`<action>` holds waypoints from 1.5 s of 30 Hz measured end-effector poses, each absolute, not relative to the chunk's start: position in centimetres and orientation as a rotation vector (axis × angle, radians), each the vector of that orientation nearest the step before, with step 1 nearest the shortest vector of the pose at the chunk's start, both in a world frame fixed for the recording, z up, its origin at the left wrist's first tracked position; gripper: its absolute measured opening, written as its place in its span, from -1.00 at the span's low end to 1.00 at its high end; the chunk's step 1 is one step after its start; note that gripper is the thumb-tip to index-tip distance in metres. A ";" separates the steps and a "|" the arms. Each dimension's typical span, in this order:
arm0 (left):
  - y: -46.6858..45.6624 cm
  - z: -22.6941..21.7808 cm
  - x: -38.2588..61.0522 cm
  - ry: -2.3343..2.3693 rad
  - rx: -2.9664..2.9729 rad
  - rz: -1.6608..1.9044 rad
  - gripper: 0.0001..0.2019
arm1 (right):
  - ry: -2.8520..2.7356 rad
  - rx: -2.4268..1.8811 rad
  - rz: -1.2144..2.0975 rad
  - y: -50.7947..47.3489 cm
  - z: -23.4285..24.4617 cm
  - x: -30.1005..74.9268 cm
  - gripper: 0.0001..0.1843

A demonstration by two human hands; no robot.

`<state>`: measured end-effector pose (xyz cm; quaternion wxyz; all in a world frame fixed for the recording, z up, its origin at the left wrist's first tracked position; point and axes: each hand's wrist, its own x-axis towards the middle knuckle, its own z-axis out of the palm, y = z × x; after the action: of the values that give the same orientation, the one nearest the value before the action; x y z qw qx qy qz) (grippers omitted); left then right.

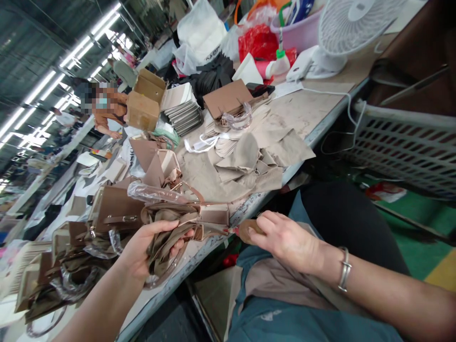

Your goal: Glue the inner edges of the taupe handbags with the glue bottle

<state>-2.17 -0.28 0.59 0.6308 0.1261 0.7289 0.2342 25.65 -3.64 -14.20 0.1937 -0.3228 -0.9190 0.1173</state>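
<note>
My left hand (149, 249) is closed around a bunched tan cloth dust bag (167, 228) and a small brown handbag (210, 216) with a plastic-wrapped handle (156, 192), held over the table's front edge. My right hand (285, 237) sits just right of it, fingers pinched on a small round brown leather tag (247, 230) at the bag's end. A metal bangle (344, 268) is on my right wrist.
The grey worktable (320, 126) carries loose tan paper pieces (249, 161), stacked brown handbags (71, 256) at left, a cardboard box (144, 99), paper bag stacks (183, 111) and a white fan (342, 28). A white crate (406, 147) stands right. Another person (107, 114) sits farther along.
</note>
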 end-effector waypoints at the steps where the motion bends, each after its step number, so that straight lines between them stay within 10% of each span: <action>1: -0.4 0.7 -2.1 1.661 0.287 0.530 -0.76 | -2.569 -0.903 0.302 -3.7 -14.3 25.8 -0.80; 45: -0.3 -0.1 -1.7 1.620 0.353 0.668 -0.75 | -2.338 -1.064 0.247 -2.6 -16.4 26.4 -0.66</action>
<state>-1.67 -0.32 -0.12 0.6265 0.1538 0.7065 0.2911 26.40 -2.64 -16.42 0.2770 -0.3962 -0.8705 0.0921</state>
